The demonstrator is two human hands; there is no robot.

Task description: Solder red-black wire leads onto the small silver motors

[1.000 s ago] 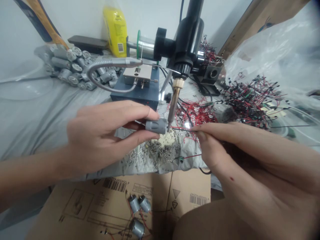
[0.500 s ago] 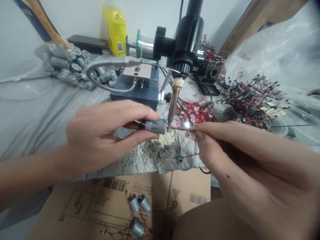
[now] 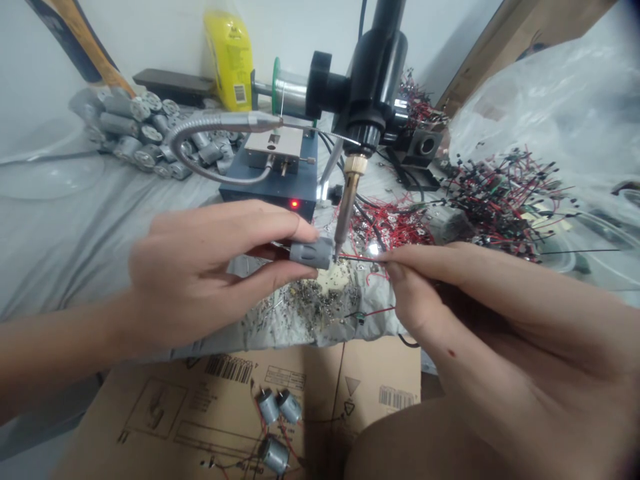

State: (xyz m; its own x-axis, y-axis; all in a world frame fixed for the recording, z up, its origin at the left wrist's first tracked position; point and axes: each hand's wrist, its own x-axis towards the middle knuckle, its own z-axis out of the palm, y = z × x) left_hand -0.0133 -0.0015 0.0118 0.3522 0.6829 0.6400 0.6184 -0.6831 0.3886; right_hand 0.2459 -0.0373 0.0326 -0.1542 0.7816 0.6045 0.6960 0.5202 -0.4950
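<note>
Between its thumb and fingers, my left hand (image 3: 215,250) grips a small grey electric motor (image 3: 309,254) lying on its side, its end turned to the right. A mounted soldering iron (image 3: 345,207) points down, its tip at that end of the motor. My right hand (image 3: 450,293) pinches a thin red and black wire pair (image 3: 363,258), whose far ends reach the motor's end beside the tip. Whether tip, wire and motor touch is too small to make out.
A solder spool (image 3: 293,90) and a blue feeder box (image 3: 270,183) stand behind my hands. Grey motors (image 3: 145,133) are heaped at back left, wired parts (image 3: 505,200) at right. Solder scraps (image 3: 315,303) litter the table below. Three wired motors (image 3: 275,453) rest on cardboard (image 3: 200,400).
A red light now glows on the blue feeder box. Both hands, the motor and the wires have hardly moved.
</note>
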